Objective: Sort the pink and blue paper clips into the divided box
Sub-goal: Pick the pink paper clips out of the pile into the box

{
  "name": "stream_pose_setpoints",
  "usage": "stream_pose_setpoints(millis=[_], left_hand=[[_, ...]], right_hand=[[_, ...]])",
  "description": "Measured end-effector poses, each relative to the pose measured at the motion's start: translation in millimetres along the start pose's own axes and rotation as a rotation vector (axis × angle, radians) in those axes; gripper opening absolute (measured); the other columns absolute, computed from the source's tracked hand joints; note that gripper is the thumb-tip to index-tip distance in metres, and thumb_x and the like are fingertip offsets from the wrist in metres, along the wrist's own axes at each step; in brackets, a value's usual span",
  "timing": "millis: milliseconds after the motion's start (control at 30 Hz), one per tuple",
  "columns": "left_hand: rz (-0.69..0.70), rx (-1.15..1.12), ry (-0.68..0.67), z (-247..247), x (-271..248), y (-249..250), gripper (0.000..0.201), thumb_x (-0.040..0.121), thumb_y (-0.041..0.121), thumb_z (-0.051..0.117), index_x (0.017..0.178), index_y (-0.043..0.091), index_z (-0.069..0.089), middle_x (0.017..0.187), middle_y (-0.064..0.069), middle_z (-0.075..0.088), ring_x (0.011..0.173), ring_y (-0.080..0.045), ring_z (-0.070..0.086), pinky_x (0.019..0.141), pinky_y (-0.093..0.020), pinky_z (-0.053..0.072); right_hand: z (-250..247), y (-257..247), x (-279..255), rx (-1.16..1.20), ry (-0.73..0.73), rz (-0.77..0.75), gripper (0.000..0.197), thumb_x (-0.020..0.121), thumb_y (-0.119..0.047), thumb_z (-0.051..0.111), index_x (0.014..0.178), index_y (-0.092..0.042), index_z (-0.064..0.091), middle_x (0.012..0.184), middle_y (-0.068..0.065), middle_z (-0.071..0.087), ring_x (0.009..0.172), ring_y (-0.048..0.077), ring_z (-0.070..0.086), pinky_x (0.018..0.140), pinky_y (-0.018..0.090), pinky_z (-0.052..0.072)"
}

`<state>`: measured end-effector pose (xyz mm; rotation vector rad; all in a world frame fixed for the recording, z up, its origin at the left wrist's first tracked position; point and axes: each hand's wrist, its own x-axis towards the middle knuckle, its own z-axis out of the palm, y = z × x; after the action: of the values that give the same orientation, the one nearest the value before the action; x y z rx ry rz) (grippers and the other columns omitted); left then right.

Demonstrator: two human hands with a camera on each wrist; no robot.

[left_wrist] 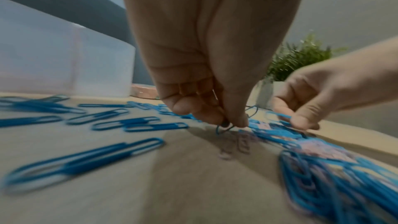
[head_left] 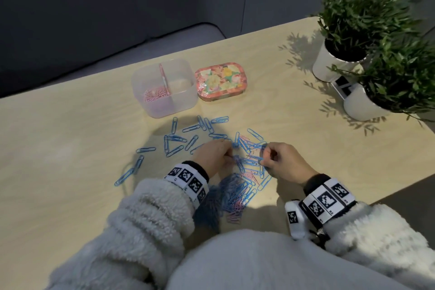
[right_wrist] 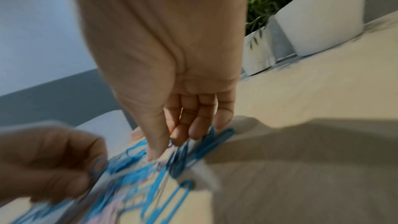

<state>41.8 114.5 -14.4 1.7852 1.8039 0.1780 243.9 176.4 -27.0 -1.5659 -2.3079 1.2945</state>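
Note:
The translucent divided box (head_left: 186,101) stands at the far middle of the table, with pink clips (head_left: 156,96) in its left compartment. Several blue clips (head_left: 175,140) lie scattered in front of it. A mixed pile of blue and pink clips (head_left: 240,189) lies between my wrists. My left hand (head_left: 229,156) (left_wrist: 232,123) pinches a blue clip (left_wrist: 221,129) at the pile's far edge. My right hand (head_left: 264,158) (right_wrist: 165,147), a little to the right, pinches another blue clip (head_left: 260,147) with thumb and forefinger. Both wrist views are blurred.
A flowered tin (head_left: 221,81) sits right of the box. Two potted plants in white pots (head_left: 329,63) (head_left: 364,106) stand at the far right. The table's right edge (head_left: 376,198) runs close to my right wrist.

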Motion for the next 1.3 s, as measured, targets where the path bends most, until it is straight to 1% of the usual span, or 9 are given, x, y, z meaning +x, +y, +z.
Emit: stream_pose_setpoints(millis=[133,300,433,567,767,900,1033,1167,1300], left_hand=[[-0.11,-0.117,0.131,-8,-7,-20,0.013,0.087,0.012,0.052,0.097,0.01,0.061,0.105,-0.008,0.062,0.096,-0.025,0.057,0.082,-0.032,0.044],[-0.053,0.097,0.269,-6,-8,-28,0.02,0.091,0.018,0.051,0.106,0.009,0.06,0.11,-0.011,0.058,0.105,-0.03,0.051,0.089,-0.036,0.041],[0.008,0.131,0.168,1,-8,-11,0.02,0.089,0.022,0.051,0.105,0.013,0.059,0.11,-0.008,0.057,0.105,-0.027,0.051,0.087,-0.035,0.039],[0.053,0.072,0.021,3,-7,-6,0.026,0.084,0.021,0.06,0.108,0.012,0.059,0.11,-0.009,0.055,0.105,-0.026,0.052,0.087,-0.033,0.041],[0.082,0.136,-0.002,6,-4,-7,0.02,0.091,0.018,0.05,0.104,0.006,0.061,0.11,-0.012,0.057,0.107,-0.027,0.052,0.087,-0.032,0.04],[0.065,0.175,0.011,10,-4,-7,0.02,0.093,0.013,0.045,0.106,0.005,0.058,0.113,-0.013,0.054,0.109,-0.028,0.05,0.088,-0.033,0.039],[0.048,0.066,0.022,9,-8,-14,0.021,0.09,0.007,0.049,0.109,0.008,0.056,0.109,-0.011,0.057,0.103,-0.028,0.055,0.084,-0.034,0.042],[0.016,-0.101,0.054,1,-10,-19,0.024,0.09,0.005,0.045,0.111,0.007,0.057,0.108,-0.009,0.053,0.098,-0.025,0.054,0.086,-0.031,0.043],[-0.132,-0.372,0.065,-8,-11,-18,0.013,0.093,0.014,0.04,0.092,0.009,0.053,0.091,-0.004,0.05,0.08,-0.016,0.045,0.064,-0.023,0.033]], right_hand=[[-28,14,-1,0.039,0.135,0.099,0.031,0.073,-0.009,0.072,0.053,-0.022,0.05,0.052,-0.007,0.055,0.047,0.003,0.051,0.056,0.026,0.039],[-33,12,-7,-0.251,0.341,0.106,0.012,0.075,-0.01,0.062,0.071,-0.021,0.059,0.081,0.008,0.058,0.085,0.031,0.055,0.071,0.033,0.042],[-14,-2,1,-0.219,0.183,-0.104,0.007,0.078,-0.014,0.06,0.076,-0.021,0.061,0.084,0.002,0.065,0.09,0.028,0.056,0.077,0.037,0.047],[4,-12,11,-0.297,0.067,-0.155,0.01,0.082,-0.017,0.064,0.092,-0.013,0.064,0.098,0.004,0.064,0.099,0.023,0.052,0.081,0.034,0.042],[7,-8,10,-0.34,0.109,-0.181,0.002,0.085,-0.009,0.057,0.084,-0.009,0.059,0.093,0.008,0.06,0.093,0.026,0.052,0.076,0.034,0.04],[-2,1,6,-0.154,0.162,-0.062,0.013,0.077,-0.005,0.067,0.083,-0.01,0.057,0.08,0.007,0.059,0.075,0.025,0.054,0.071,0.03,0.041],[-8,6,4,-0.081,0.132,0.046,0.016,0.078,0.0,0.063,0.07,-0.012,0.056,0.067,0.007,0.06,0.061,0.024,0.056,0.049,0.012,0.038],[-9,5,5,-0.25,0.087,-0.027,0.01,0.079,-0.004,0.06,0.073,-0.011,0.058,0.078,0.001,0.056,0.074,0.02,0.051,0.064,0.025,0.034],[-9,7,7,-0.192,0.177,-0.083,0.006,0.079,-0.011,0.065,0.079,-0.016,0.061,0.084,-0.003,0.054,0.078,0.017,0.049,0.071,0.028,0.037]])
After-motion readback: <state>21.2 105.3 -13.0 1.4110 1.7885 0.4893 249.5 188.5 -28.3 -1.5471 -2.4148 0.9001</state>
